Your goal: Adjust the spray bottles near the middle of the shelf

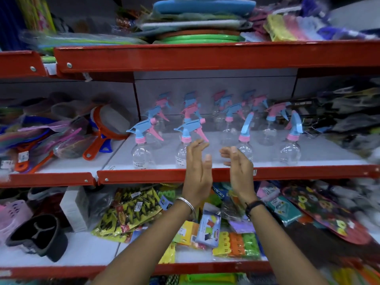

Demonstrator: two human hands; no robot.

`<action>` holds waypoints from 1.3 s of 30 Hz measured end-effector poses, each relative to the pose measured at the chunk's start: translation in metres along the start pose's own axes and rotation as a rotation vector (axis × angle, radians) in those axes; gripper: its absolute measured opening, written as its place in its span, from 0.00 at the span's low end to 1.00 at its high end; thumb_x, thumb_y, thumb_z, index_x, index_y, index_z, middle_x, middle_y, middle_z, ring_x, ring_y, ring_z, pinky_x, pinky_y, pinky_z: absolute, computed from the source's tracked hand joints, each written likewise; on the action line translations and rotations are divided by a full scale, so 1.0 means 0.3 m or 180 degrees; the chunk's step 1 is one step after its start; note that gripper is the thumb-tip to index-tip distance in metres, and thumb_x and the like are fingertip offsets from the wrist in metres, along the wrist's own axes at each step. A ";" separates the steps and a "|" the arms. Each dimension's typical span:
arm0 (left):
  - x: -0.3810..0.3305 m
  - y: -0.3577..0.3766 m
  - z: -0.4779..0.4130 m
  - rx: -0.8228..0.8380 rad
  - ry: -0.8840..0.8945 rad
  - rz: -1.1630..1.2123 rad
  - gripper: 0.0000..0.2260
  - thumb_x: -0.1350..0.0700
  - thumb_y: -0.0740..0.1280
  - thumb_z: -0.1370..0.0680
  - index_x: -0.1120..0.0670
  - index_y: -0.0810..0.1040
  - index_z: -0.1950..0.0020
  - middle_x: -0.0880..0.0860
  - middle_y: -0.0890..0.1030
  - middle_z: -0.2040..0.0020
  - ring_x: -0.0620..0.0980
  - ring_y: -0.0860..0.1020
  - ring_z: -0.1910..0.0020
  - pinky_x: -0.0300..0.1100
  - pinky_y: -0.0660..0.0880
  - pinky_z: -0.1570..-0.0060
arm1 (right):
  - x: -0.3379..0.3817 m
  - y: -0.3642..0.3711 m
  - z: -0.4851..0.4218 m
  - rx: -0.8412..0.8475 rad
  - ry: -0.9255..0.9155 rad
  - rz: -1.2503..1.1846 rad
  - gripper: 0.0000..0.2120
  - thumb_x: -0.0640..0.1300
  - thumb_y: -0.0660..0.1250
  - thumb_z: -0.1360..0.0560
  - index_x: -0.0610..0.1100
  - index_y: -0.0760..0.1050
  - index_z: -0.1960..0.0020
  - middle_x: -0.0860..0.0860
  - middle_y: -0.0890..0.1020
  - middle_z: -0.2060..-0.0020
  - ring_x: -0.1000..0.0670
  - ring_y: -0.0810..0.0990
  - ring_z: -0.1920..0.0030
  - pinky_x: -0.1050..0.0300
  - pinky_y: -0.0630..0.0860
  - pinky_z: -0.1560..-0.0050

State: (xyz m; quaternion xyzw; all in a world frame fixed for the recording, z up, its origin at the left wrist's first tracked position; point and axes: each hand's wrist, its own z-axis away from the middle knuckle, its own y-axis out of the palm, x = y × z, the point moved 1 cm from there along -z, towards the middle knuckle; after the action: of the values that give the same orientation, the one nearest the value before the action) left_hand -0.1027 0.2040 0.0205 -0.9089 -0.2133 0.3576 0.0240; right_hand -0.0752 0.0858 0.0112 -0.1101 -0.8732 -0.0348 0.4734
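Nearest the camera: two bare forearms reaching up from the lower edge. Left hand (198, 169), steel bangle at the wrist, fingers straight and loosely spread, holding nothing; its fingertips lie just beside the clear plastic spray bottle with blue trigger and pink collar (183, 149) at the front of the white middle shelf (205, 159). Right hand (239, 168), black band at the wrist, fingers lightly curved, empty, in front of the neighbouring clear spray bottle with upright blue trigger (245, 140). Contact with either bottle cannot be confirmed.

Risk, as judged: bottles look empty and light, standing close in rows. A sideways brush could tip one into its neighbours or off the red shelf lip (287, 171).
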 end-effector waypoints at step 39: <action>-0.077 0.364 -0.051 0.0005 -0.1961 0.0378 0.32 0.37 0.41 0.22 0.53 0.61 0.25 0.53 0.62 0.24 0.51 0.60 0.25 0.45 0.54 0.27 | -0.119 -0.260 -0.136 0.0180 0.0728 -0.0202 0.27 0.72 0.46 0.29 0.55 0.76 0.55 0.49 0.81 0.47 0.50 0.80 0.47 0.54 0.75 0.47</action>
State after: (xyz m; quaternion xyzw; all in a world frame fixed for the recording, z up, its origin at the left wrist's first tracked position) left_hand -0.0674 0.0971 0.0252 -0.7686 -0.1567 0.6171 -0.0619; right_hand -0.0404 -0.0026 0.0071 -0.0644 -0.8172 -0.0375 0.5716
